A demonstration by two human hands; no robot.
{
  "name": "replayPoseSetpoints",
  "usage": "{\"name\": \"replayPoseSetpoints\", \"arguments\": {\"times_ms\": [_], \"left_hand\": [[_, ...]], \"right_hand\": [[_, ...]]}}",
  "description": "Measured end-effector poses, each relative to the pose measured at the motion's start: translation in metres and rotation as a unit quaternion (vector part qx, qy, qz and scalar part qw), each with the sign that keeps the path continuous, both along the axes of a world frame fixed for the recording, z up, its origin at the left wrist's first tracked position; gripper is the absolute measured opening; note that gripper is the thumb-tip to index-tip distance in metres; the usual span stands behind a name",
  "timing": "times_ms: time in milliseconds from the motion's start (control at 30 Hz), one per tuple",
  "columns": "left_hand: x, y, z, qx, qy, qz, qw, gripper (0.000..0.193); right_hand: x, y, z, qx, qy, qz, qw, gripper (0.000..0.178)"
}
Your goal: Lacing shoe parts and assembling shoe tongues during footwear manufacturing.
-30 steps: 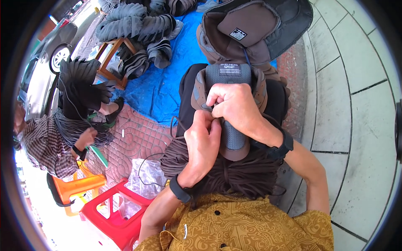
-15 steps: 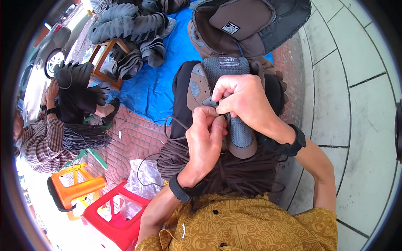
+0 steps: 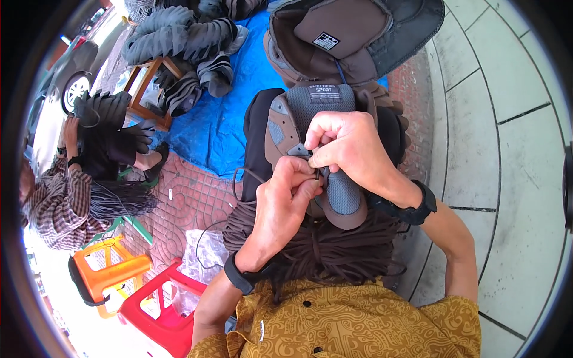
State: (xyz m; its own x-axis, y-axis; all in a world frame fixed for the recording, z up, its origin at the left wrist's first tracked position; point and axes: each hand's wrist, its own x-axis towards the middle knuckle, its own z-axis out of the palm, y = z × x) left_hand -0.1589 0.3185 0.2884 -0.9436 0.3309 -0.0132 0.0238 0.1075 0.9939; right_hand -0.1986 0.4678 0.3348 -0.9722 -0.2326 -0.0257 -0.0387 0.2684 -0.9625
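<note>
While both hands meet over the shoe upper (image 3: 283, 132) on the person's lap, the left hand (image 3: 279, 194) pinches the dark tip of a lace (image 3: 317, 175) between thumb and forefinger. The right hand (image 3: 349, 145) is just above it, its fingers bent inward and its thumb close to the forefinger, at the eyelet edge of the upper; whether they grip the lace too, I cannot tell. The upper's toe side points toward the person, and its blue-grey tongue (image 3: 341, 194) shows on both sides of the right hand. A brown cord (image 3: 236, 186) loops out to the left of the upper. Between the upper and the patterned mustard shirt (image 3: 358, 313), a thick bundle of brown laces (image 3: 316, 247) lies across the lap.

Just beyond the upper, a larger brown piece (image 3: 337, 27) bears a white label. To its left, a blue tarp (image 3: 206, 134) spreads on red paving (image 3: 191, 194), with rows of grey uppers (image 3: 173, 36) near its far end. At the left, a co-worker in a checked shirt (image 3: 62, 212) sits near an orange stool (image 3: 128, 265) and a red stool (image 3: 143, 315).
</note>
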Motion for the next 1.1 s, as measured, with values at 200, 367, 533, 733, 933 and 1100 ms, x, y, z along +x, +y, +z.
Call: {"name": "replayPoseSetpoints", "arguments": {"times_ms": [200,367,533,733,933,1100], "left_hand": [[0.000,0.000,-0.001,-0.140,0.190,0.048,0.970,0.021],[-0.003,0.000,-0.006,-0.168,0.282,0.088,0.940,0.027],[-0.010,-0.007,-0.006,-0.221,0.377,0.065,0.897,0.049],[-0.033,-0.022,0.017,-0.339,0.466,-0.047,0.816,0.068],[-0.045,-0.026,0.022,-0.391,0.511,-0.125,0.755,0.055],[-0.051,-0.024,0.030,-0.429,0.478,-0.188,0.743,0.040]], "right_hand": [[-0.001,-0.001,-0.004,-0.017,-0.003,0.006,1.000,0.008],[-0.002,-0.003,0.000,-0.014,0.011,0.008,1.000,0.008],[-0.005,0.000,-0.001,-0.032,-0.018,0.006,0.999,0.008],[-0.004,0.002,-0.009,-0.030,-0.040,0.011,0.999,0.009],[0.000,0.004,-0.014,0.010,0.009,0.019,1.000,0.009],[0.002,0.010,-0.015,0.023,0.001,0.016,1.000,0.010]]}}
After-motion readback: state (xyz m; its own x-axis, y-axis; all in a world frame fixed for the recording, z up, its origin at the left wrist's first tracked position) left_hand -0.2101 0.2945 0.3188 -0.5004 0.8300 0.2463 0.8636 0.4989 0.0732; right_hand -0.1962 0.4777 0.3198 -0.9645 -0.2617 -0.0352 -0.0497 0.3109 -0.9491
